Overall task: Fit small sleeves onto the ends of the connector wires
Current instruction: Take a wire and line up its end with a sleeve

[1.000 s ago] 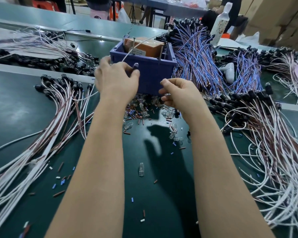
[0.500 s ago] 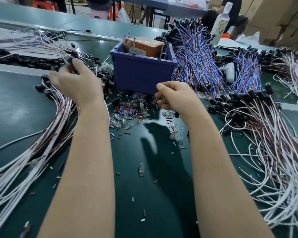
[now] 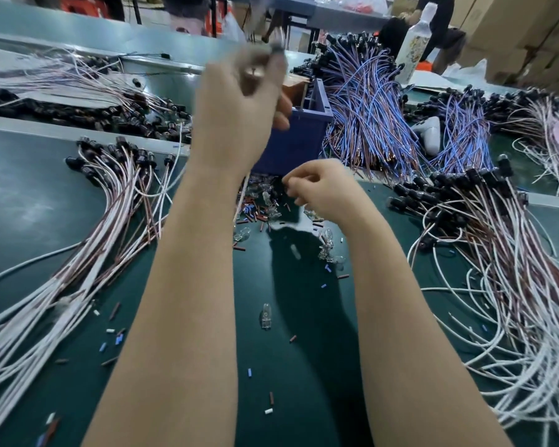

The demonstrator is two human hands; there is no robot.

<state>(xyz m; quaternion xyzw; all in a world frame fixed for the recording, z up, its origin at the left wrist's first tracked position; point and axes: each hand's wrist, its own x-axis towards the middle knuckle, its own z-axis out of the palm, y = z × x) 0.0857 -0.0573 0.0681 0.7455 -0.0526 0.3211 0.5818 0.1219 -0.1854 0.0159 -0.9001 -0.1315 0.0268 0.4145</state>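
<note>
My left hand (image 3: 236, 111) is raised in front of the blue bin (image 3: 304, 140) and blurred. It grips a connector wire by its black head (image 3: 276, 51), and the white wire (image 3: 242, 196) trails down past my wrist. My right hand (image 3: 325, 190) hovers just over the heap of small brown and blue sleeves (image 3: 255, 214). Its fingertips are pinched on a small dark piece. A bundle of white and brown connector wires (image 3: 120, 195) with black heads fans out on the left. A larger such bundle (image 3: 504, 246) lies on the right.
Clear little bulbs (image 3: 326, 245) lie by the sleeves, and one (image 3: 266, 316) lies alone nearer me. Blue-wired connectors (image 3: 368, 117) pile up behind the bin, beside a white bottle (image 3: 413, 43). Loose sleeves dot the green mat (image 3: 29, 204).
My left hand has swung from the left bundle up and to the right, bringing one connector wire with it. My right hand has stayed over the sleeve heap.
</note>
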